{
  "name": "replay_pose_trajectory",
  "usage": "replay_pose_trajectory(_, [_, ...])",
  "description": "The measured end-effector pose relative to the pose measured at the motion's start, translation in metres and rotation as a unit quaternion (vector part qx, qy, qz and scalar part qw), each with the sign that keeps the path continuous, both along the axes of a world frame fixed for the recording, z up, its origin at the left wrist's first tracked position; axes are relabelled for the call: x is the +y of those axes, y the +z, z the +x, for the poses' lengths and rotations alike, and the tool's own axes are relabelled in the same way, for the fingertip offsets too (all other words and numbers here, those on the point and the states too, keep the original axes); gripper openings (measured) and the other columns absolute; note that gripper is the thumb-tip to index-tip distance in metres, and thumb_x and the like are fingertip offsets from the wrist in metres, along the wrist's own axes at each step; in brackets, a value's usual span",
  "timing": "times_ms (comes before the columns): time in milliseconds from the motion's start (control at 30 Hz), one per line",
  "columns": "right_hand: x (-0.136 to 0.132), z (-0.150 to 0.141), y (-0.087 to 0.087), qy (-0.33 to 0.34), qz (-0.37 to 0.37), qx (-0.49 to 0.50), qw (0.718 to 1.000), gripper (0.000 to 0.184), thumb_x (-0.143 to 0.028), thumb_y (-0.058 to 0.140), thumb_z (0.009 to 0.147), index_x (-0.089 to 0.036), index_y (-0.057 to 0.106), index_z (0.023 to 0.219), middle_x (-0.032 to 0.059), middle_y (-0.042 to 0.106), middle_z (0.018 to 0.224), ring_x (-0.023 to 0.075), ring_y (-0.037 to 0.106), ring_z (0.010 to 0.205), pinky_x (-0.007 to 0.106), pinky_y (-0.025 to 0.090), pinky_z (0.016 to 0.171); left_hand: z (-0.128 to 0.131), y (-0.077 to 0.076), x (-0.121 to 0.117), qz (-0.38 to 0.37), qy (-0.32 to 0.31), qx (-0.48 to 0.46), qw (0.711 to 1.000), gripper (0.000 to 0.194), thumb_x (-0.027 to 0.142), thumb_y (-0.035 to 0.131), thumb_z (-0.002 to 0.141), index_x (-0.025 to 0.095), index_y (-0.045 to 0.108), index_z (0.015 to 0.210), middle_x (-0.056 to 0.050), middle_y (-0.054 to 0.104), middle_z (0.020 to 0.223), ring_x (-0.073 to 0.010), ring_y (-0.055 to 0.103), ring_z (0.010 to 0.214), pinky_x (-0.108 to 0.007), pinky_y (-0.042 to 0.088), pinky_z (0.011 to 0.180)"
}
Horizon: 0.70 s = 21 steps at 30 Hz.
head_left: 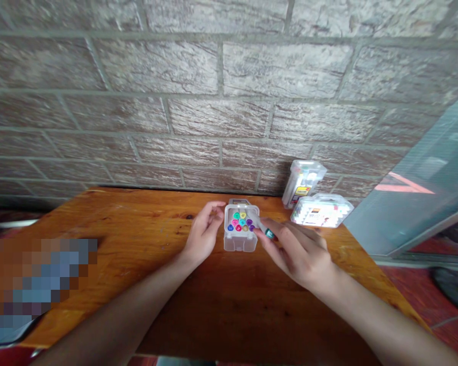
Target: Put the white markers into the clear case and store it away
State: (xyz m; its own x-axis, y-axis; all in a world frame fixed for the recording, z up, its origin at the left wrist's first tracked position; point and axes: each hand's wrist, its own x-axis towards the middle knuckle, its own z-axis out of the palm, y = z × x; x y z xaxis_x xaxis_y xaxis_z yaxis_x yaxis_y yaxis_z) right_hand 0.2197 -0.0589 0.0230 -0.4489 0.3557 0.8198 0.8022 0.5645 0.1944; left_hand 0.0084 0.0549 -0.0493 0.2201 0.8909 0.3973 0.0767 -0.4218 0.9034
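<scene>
A small clear plastic case lies on the wooden table with its open end facing me. Several markers are stacked inside, their round ends in teal, yellow, pink, purple, red, blue and tan. Between thumb and fingers, my right hand pinches a white marker with a dark teal end. The marker slants at the case's right edge, its far tip towards the opening. My left hand is at the case's left side, fingers curved and apart; whether the fingertips touch the wall I cannot tell.
Behind to the right, a tall clear marker case stands against the brick wall. A wide clear case of markers is in front of it, near the right edge of the table. A blurred-out patch covers the left side.
</scene>
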Motion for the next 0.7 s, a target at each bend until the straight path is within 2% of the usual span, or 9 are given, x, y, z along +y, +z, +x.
replay_pose_trajectory(133, [0.008,-0.007,-0.001,-0.026,-0.015,0.010,1.000,0.013,-0.019,0.065,0.104,-0.010,0.069,0.111,0.0036,0.073,0.073,0.0138,0.065,0.055,0.027,0.049,0.055,0.001,0.002,-0.002,0.001,-0.017,-0.007,1.000,0.028,0.038,0.057,0.099,0.021,0.066,0.119,-0.003,0.066,0.092,-0.0137,0.056,0.066,-0.025,0.046,0.060])
replay_pose_trajectory(333, [0.015,-0.011,-0.007,-0.064,-0.024,0.029,0.997,0.015,-0.026,0.064,0.105,-0.012,0.070,0.108,0.0027,0.072,0.070,0.0135,0.065,0.052,0.025,0.051,0.054,0.001,0.003,-0.001,-0.003,-0.015,-0.016,1.000,0.024,0.035,0.059,0.098,0.023,0.068,0.117,-0.003,0.067,0.092,-0.0140,0.057,0.066,-0.024,0.046,0.060])
replay_pose_trajectory(533, [0.016,-0.012,-0.010,-0.061,-0.031,0.058,0.996,0.014,-0.026,0.065,0.104,-0.015,0.072,0.109,0.0037,0.076,0.073,0.0149,0.068,0.054,0.025,0.056,0.058,0.001,0.002,-0.002,-0.002,-0.021,-0.016,1.000,0.023,0.032,0.060,0.097,0.024,0.068,0.117,-0.003,0.068,0.096,-0.0149,0.058,0.069,-0.024,0.046,0.060])
replay_pose_trajectory(700, [0.017,-0.013,-0.012,-0.061,-0.043,0.070,0.995,0.015,-0.024,0.065,0.104,-0.013,0.073,0.110,0.0050,0.076,0.074,0.0155,0.070,0.056,0.025,0.055,0.055,0.001,0.003,-0.002,-0.003,-0.026,-0.015,1.000,0.024,0.033,0.058,0.098,0.023,0.067,0.118,-0.004,0.068,0.099,-0.0146,0.058,0.069,-0.024,0.044,0.058])
